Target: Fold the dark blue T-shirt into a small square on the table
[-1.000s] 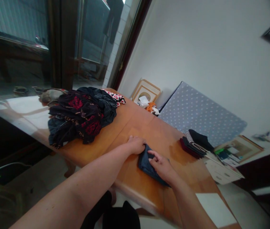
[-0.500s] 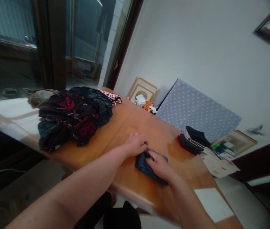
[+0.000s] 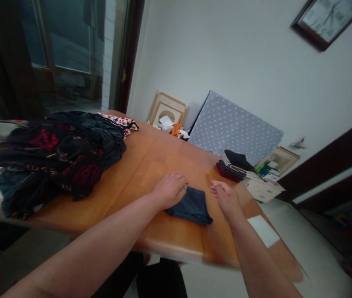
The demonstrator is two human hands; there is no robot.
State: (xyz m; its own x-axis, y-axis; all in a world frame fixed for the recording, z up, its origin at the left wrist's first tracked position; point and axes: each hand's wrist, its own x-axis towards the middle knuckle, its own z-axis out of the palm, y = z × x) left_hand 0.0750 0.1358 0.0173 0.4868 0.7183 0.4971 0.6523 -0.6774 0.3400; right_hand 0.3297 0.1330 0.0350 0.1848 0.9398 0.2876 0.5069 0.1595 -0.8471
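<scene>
A small folded dark blue cloth (image 3: 191, 205) lies on the wooden table (image 3: 151, 165) near its front edge. My left hand (image 3: 169, 190) rests flat on the cloth's left end, fingers stretched out. My right hand (image 3: 225, 196) hovers just right of the cloth, off it, fingers held together and extended, holding nothing.
A big heap of dark and red clothes (image 3: 54, 153) covers the table's left part. A stack of folded dark garments (image 3: 233, 164) sits at the far right. A polka-dot board (image 3: 235, 128), picture frames (image 3: 166, 111) and papers (image 3: 263, 188) lean by the wall. A white sheet (image 3: 263, 230) lies at the front right.
My right hand has lifted off the blue cloth and moved to its right. The left hand stays on the cloth. The view has swung to the right.
</scene>
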